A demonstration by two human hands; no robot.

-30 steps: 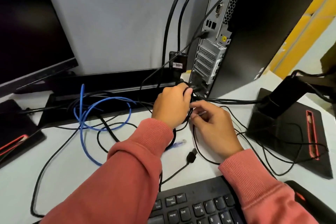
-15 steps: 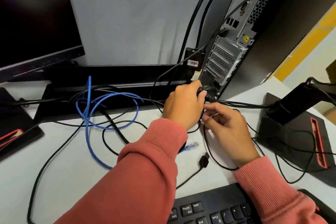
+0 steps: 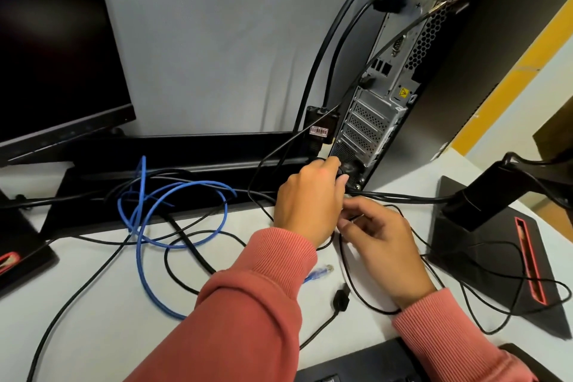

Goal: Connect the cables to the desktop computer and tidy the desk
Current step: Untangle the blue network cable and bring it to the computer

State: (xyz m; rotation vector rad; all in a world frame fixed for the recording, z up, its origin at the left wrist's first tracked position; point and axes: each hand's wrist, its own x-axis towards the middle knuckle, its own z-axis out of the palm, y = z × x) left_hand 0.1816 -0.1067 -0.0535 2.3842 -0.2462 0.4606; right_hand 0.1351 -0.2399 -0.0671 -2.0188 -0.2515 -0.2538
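The desktop tower (image 3: 381, 121) stands upright on the white desk (image 3: 77, 313), its rear panel facing me. My left hand (image 3: 310, 198) grips a black plug (image 3: 342, 178) at the bottom of that panel, by the power socket. My right hand (image 3: 378, 236) lies just below it, fingers curled round a thin black cable (image 3: 353, 217). Two thick black cables (image 3: 328, 49) are plugged in near the top of the panel. A blue network cable (image 3: 173, 195) lies coiled on the desk to the left, its clear connector (image 3: 321, 273) loose near my left sleeve. A loose black plug (image 3: 341, 299) lies beside it.
A dark monitor (image 3: 55, 40) stands at the left and its black base (image 3: 173, 192) spans the back. Another monitor stand with a red slot (image 3: 483, 245) sits at the right. A black keyboard (image 3: 356, 364) lies at the front edge. Thin black cables sprawl across the desk.
The view has shifted so the tower sits further right and higher. Both hands stay at the bottom of the rear panel, my left hand pushing slightly closer to the socket.
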